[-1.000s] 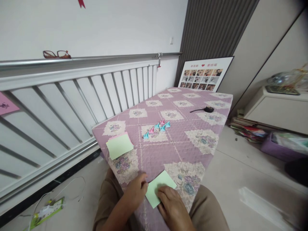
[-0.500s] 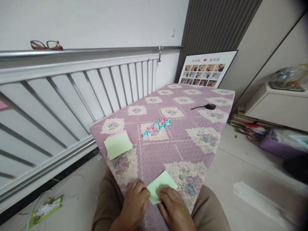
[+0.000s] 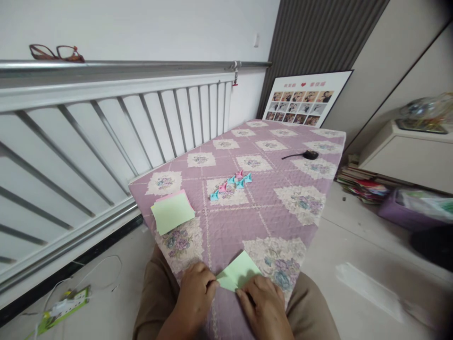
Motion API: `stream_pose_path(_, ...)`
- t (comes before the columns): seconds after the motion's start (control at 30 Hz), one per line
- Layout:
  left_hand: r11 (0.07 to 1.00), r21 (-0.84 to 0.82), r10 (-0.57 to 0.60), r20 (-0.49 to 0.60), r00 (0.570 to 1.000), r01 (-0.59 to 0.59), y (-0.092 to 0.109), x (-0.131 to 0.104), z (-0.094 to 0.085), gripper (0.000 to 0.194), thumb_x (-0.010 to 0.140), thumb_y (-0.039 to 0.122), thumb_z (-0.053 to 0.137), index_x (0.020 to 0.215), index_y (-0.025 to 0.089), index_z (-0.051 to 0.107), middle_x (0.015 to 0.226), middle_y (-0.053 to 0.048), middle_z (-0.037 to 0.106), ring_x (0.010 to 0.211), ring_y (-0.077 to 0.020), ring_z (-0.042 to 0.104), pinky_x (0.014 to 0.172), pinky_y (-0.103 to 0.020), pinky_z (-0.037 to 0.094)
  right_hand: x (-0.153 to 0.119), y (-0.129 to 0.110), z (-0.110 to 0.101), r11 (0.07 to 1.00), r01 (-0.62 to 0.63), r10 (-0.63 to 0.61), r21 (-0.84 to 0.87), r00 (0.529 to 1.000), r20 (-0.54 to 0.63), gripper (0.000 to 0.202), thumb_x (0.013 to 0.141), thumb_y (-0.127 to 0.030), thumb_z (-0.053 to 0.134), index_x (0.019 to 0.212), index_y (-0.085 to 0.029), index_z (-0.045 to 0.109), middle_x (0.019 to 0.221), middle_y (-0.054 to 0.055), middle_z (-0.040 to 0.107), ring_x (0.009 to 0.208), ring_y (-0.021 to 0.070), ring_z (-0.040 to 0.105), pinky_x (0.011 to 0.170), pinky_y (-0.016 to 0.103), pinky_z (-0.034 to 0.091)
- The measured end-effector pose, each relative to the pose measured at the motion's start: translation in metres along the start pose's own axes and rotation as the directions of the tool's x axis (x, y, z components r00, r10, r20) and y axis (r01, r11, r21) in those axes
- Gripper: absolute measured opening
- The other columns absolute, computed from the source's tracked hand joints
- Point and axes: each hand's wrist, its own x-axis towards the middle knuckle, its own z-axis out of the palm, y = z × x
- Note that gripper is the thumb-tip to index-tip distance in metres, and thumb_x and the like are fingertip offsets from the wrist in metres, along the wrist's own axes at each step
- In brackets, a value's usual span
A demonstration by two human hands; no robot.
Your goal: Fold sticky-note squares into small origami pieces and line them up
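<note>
Head view shows two bare hands at the near end of a purple floral cloth (image 3: 244, 224). The left hand (image 3: 194, 290) is curled, its thumb and first finger brought together at the left corner of a light green paper (image 3: 246, 267), which they seem to pinch. The right hand (image 3: 265, 300) is half bent, the thumb at the lower edge of the paper and the fingers by its right part; it seems to grip the sheet too, but what is under the palm I cannot tell. So the paper lies between the two hands and slightly ahead of them, touching both, one corner pointing forward.

In my judgement, the step in hand is a fold: the lower edge looks turned up. Whether the crease is already pressed, I cannot tell. The next move would call for well-matched edges, a steady left hand, and firm pressing along the bend.

Farther out, on the left, lies a paper stack (image 3: 173, 212), green on top, with pink showing behind. Straight ahead are six small folded pieces (image 3: 231, 180), blue and pink. A black round object (image 3: 310, 155) with a thin tail lies well apart, to the right. Beyond the cloth stands a white radiator (image 3: 142, 127).
</note>
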Motion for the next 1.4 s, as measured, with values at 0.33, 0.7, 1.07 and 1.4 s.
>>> stream_pose_path(0.33,0.991,0.105,-0.081,-0.025,0.996,0.083,0.004,0.005,0.003,0.021,0.086,0.028,0.052,0.069,0.020,0.061,0.083,-0.002,0.060,0.085,-0.0197,0.053,0.078,-0.033,0.032,0.008,-0.004,0.003,0.996,-0.079,0.078,-0.029,0.997,-0.026,0.016,0.082,-0.026,0.061,0.066,-0.023,0.060,0.074,0.002,0.060,0.079,0.0215,0.055,0.073,0.035,0.031)
stream_pose_path(0.7,0.981,0.154,-0.118,-0.006,0.993,0.118,0.007,0.012,0.002,0.017,0.082,0.027,0.056,0.068,0.019,0.059,0.083,-0.002,0.060,0.085,-0.0194,0.053,0.075,-0.032,0.031,0.012,-0.003,0.006,0.992,-0.087,0.081,-0.088,0.995,-0.062,0.018,0.079,-0.026,0.064,0.062,-0.024,0.059,0.070,0.000,0.060,0.074,0.0202,0.056,0.068,0.033,0.031)
stream_pose_path(1.07,0.965,0.241,-0.115,0.030,0.993,0.105,0.009,0.015,-0.001,0.018,0.082,0.028,0.054,0.070,0.019,0.063,0.082,-0.003,0.062,0.083,-0.0197,0.054,0.073,-0.032,0.031,0.016,-0.005,0.005,0.986,-0.110,0.109,-0.127,0.994,-0.015,0.016,0.077,-0.026,0.066,0.062,-0.024,0.060,0.072,0.001,0.062,0.076,0.0211,0.056,0.068,0.034,0.031)
stream_pose_path(1.4,0.954,0.282,-0.105,-0.015,0.994,0.104,0.012,0.011,0.001,0.017,0.083,0.029,0.054,0.072,0.019,0.061,0.085,-0.004,0.061,0.085,-0.0217,0.053,0.075,-0.033,0.031,0.018,-0.008,0.001,0.980,-0.124,0.130,-0.159,0.991,0.029,0.015,0.078,-0.027,0.066,0.064,-0.024,0.062,0.074,0.001,0.063,0.078,0.0223,0.057,0.069,0.035,0.032)
